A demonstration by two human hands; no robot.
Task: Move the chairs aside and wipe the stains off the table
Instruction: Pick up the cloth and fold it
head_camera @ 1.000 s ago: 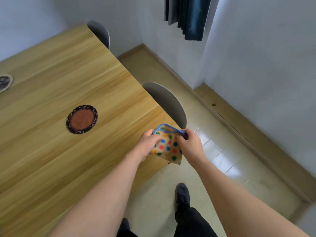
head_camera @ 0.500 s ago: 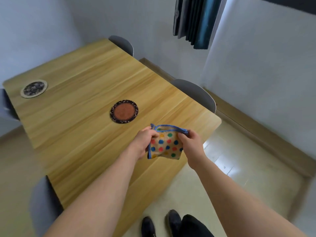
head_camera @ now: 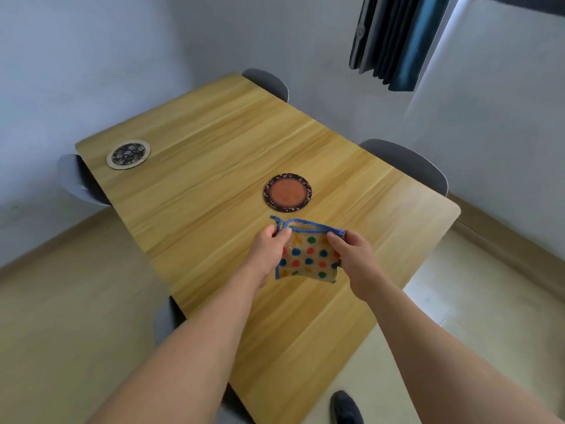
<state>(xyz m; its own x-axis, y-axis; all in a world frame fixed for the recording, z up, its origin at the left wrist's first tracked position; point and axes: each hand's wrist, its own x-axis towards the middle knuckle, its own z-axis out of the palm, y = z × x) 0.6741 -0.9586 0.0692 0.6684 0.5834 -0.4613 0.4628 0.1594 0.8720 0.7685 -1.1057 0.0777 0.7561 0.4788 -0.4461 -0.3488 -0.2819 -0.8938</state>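
Both hands hold a polka-dot cloth [head_camera: 308,257] with a blue hem above the near part of the wooden table [head_camera: 198,166]. My left hand [head_camera: 269,249] pinches its upper left corner. My right hand [head_camera: 353,255] grips its right edge. The cloth hangs folded between them, just off the tabletop. Grey chairs stand tucked under the table: one on the right side [head_camera: 409,166], one at the far end [head_camera: 269,82], one on the left side [head_camera: 73,179], and one at the near left edge [head_camera: 163,324], partly hidden by my left arm. I cannot make out any stain.
Two round coasters lie on the table: a brown one with a dark patterned rim [head_camera: 287,192] just beyond the cloth and a dark floral one [head_camera: 128,154] at the far left corner. Walls close in behind and right, with a dark curtain [head_camera: 394,41]. My shoe [head_camera: 345,407] is near the table's corner.
The view has swung up and left, bringing the whole table, both coasters and the left chairs into sight. The cloth, held by both hands throughout, has come from past the corner to above the tabletop.
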